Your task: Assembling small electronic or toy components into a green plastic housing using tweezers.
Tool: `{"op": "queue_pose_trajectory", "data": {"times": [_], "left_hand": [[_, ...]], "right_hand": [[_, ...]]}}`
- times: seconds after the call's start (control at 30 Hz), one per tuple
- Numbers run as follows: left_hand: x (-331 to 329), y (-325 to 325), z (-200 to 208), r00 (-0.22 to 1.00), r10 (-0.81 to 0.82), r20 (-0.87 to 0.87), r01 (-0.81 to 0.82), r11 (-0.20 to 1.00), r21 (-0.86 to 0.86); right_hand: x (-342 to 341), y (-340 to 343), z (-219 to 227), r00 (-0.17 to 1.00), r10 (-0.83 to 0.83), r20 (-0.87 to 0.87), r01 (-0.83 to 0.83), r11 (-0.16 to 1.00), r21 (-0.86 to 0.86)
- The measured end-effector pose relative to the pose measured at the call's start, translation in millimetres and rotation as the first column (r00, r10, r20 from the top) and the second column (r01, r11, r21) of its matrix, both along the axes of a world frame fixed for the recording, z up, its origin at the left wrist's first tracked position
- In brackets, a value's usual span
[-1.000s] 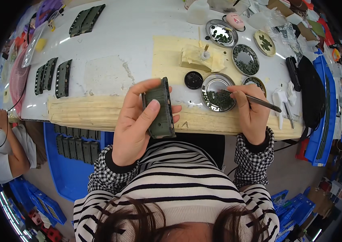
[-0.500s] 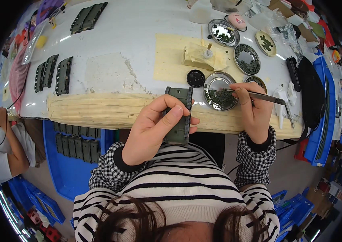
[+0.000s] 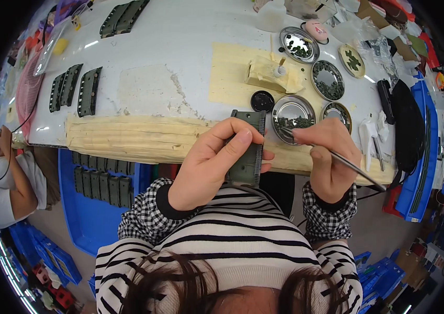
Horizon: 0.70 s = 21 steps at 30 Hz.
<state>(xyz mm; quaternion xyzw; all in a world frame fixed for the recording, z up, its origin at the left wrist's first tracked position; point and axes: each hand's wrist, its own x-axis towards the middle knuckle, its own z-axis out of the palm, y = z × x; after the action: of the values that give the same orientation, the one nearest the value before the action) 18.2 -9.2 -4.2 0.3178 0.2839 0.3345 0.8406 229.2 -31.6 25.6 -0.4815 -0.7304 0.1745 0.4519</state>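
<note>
My left hand (image 3: 214,162) is closed around a dark green rectangular panel with toothed long edges (image 3: 244,170), its thumb and fingers gripping both sides. The panel is held upright at the table's front edge, partly covered by the fingers. My right hand (image 3: 336,157) pinches metal tweezers (image 3: 357,170), whose shaft slants down to the right past the hand. Their tips are over the near left part of a round metal dish (image 3: 276,112) holding small dark green pieces (image 3: 298,122). Whether a piece sits between the tips is too small to tell.
More dishes of green pieces (image 3: 328,83) stand behind, near a paper-wrapped block (image 3: 263,76) and a black round lid (image 3: 261,101). Several green panels (image 3: 90,91) lie at left. A blue crate (image 3: 83,222) of similar parts is below the table. Another person (image 3: 12,183) sits far left.
The tweezers have swung lower, and their tips have moved left across the metal dish. My right hand has turned and lowered. The panel stays in my left hand, and the view has shifted slightly.
</note>
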Motion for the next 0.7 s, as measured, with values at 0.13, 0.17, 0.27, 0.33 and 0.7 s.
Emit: {"op": "queue_pose_trajectory", "data": {"times": [0.13,0.17,0.27,0.33,0.7], "left_hand": [[4,4,3,0.994,-0.018,0.11,0.025,0.998,-0.058],[4,3,2,0.992,-0.002,0.124,0.009,0.998,-0.057],[3,3,-1,0.999,-0.002,0.05,0.002,1.0,0.012],[3,3,-1,0.999,0.011,0.047,-0.012,1.0,0.011],[5,4,-6,0.962,0.025,0.273,0.002,0.995,-0.101]], "right_hand": [[-13,3,8,0.982,0.173,0.071,-0.178,0.98,0.087],[-15,4,8,0.978,0.194,0.079,-0.201,0.975,0.091],[-19,7,7,0.969,0.227,0.101,-0.234,0.97,0.071],[-20,7,5,0.968,0.239,0.077,-0.244,0.967,0.07],[-22,-1,-3,0.946,0.209,-0.246,-0.242,0.964,-0.111]]}}
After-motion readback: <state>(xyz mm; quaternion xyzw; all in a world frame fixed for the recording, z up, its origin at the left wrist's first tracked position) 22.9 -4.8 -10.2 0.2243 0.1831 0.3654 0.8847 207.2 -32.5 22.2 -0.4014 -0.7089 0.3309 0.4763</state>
